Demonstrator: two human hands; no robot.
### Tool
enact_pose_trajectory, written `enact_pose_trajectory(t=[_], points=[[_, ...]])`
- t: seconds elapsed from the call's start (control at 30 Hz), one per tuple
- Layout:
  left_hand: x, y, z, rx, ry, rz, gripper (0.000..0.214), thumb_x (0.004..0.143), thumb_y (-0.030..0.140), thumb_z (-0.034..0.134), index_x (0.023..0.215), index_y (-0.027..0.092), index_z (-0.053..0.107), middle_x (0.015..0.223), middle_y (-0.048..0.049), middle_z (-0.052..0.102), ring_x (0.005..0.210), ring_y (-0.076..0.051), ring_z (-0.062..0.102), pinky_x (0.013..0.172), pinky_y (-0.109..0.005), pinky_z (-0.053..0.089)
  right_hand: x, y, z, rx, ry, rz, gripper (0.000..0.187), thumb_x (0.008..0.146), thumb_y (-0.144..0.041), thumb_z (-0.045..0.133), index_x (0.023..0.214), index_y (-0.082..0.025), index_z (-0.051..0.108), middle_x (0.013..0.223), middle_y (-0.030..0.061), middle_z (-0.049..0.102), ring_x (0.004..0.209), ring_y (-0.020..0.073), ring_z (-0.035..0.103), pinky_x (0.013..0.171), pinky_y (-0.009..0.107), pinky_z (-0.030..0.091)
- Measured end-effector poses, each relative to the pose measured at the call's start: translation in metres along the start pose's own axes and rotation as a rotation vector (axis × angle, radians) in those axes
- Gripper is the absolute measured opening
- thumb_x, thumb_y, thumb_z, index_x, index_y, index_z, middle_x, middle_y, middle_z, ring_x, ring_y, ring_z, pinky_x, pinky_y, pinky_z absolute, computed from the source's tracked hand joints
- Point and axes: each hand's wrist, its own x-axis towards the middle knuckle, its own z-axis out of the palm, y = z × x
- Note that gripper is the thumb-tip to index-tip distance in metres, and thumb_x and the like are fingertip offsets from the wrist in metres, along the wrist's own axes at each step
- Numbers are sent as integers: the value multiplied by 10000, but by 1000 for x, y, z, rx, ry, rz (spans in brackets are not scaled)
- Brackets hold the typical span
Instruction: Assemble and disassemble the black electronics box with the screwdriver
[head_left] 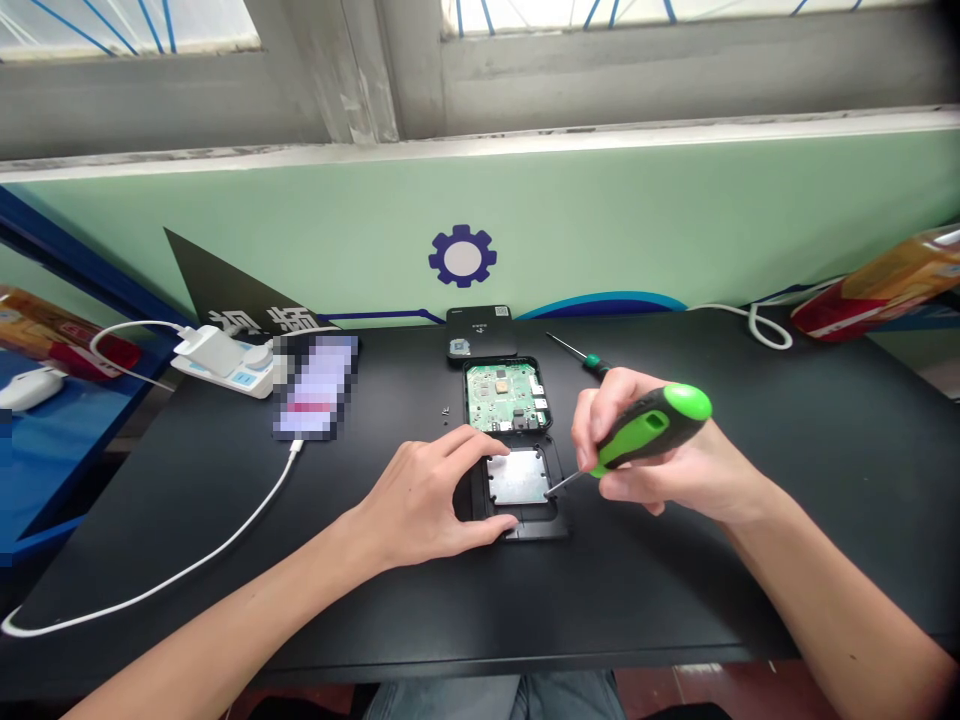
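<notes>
My right hand (pixel 660 455) is closed round the green and black handle of a screwdriver (pixel 651 430). Its shaft slants down to the left, and the tip meets the lower right corner of a silver metal plate (pixel 519 477). That plate sits in a flat black plastic cover (pixel 536 528) on the desk. My left hand (pixel 439 495) grips the cover's left side, fingers at the top edge and thumb at the bottom. Just beyond lies an open black case with a green circuit board (pixel 495 393) inside.
A closed black box (pixel 480 333) lies behind the circuit board. To the right rests a smaller screwdriver (pixel 577 352); tiny screws (pixel 445 412) lie left of the board. A phone (pixel 316 388) with a white cable (pixel 247 530) and a power strip (pixel 225 365) occupy the left side.
</notes>
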Motion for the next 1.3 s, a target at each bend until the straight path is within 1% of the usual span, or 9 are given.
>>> enact_pose_trajectory(t=[0.2,0.37,0.47,0.57,0.67,0.83,0.93,1.13,1.3], points=[[0,0,0,3,-5,-4,540,908,398,952,1364,273,690,1295,-44,821,1007,-251,846,844,-368,659,1,-6,4,-4,-47,3,232,979,-209,912,1209,-204,884,1029,85,788,569,92,638,456,187,634],[0,0,0,-3,-4,-3,512,918,393,945,1347,274,691,1294,-49,821,1007,-257,849,850,-372,659,-1,-3,2,-18,-5,19,260,867,-134,998,1035,-205,812,1029,95,818,726,176,735,446,197,646],[1,1,0,-10,-8,-6,499,923,392,941,1339,274,695,1293,-57,819,1011,-259,847,863,-373,664,-2,-1,0,29,1,26,392,811,-81,1021,1002,-235,714,974,61,832,651,160,710,395,185,608],[1,1,0,-5,-14,-7,495,923,384,943,1338,274,697,1297,-54,814,1012,-258,845,867,-373,664,-2,0,-1,52,-9,17,451,788,-58,1022,1040,-263,709,944,22,800,658,155,700,362,149,561],[1,0,0,-2,-18,-8,480,926,386,941,1327,277,702,1290,-54,815,1005,-259,845,859,-368,661,-2,-1,-1,15,-16,9,360,855,-134,996,1117,-260,784,990,41,769,661,155,698,347,157,545],[1,1,-1,-2,-21,-10,471,925,381,942,1321,283,706,1289,-52,814,1007,-259,845,865,-368,660,-2,-6,0,-35,-81,-5,185,989,-249,904,1165,-197,879,1087,85,745,522,89,666,397,204,577],[1,1,-1,-7,-23,-10,470,925,377,946,1318,281,707,1288,-47,812,1009,-258,844,863,-372,660,-2,-5,1,3,-50,13,197,953,-181,934,1134,-205,859,1043,66,773,508,95,684,391,190,589],[1,2,-1,-7,-23,-13,459,933,388,940,1315,282,709,1296,-58,815,1003,-261,847,874,-376,671,-3,-2,2,103,-7,29,390,800,-104,1031,1031,-236,745,919,51,816,650,187,745,354,183,589],[2,2,-1,-2,-26,-13,438,941,391,930,1308,287,715,1297,-59,813,1006,-259,847,872,-374,674,-3,-6,2,30,-45,33,294,893,-164,977,1133,-217,816,981,59,793,559,111,660,379,167,567]])
